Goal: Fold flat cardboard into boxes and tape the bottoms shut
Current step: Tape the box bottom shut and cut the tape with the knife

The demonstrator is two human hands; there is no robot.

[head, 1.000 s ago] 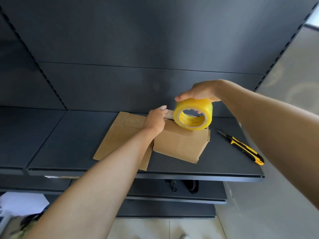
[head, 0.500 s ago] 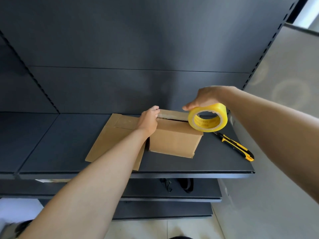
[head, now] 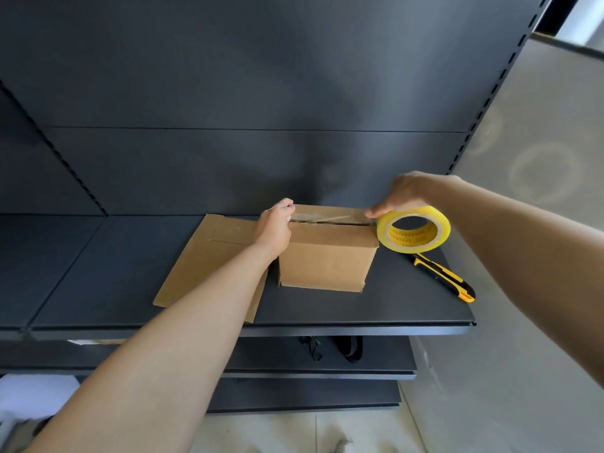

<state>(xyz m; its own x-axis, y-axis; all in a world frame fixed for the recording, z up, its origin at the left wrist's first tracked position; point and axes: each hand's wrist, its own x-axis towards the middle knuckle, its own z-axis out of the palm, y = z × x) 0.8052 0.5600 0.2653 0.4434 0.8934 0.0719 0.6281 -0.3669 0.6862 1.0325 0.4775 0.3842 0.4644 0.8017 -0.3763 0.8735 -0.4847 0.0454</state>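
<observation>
Since half a second ago the yellow tape roll has travelled past the right end of the cardboard box, drawing a clear strip of tape along the seam on top. I see the box standing toward the back of the dark shelf, right of its middle, its near face square to me. My left hand curls over the box's top left corner, fingers pressing the tape's start down. My right hand grips the roll from above, thumb at its inner edge, just off the box's top right corner. Flat cardboard lies on the shelf under my left forearm, touching the box's left side. A yellow-and-black utility knife lies near the shelf's right edge.
</observation>
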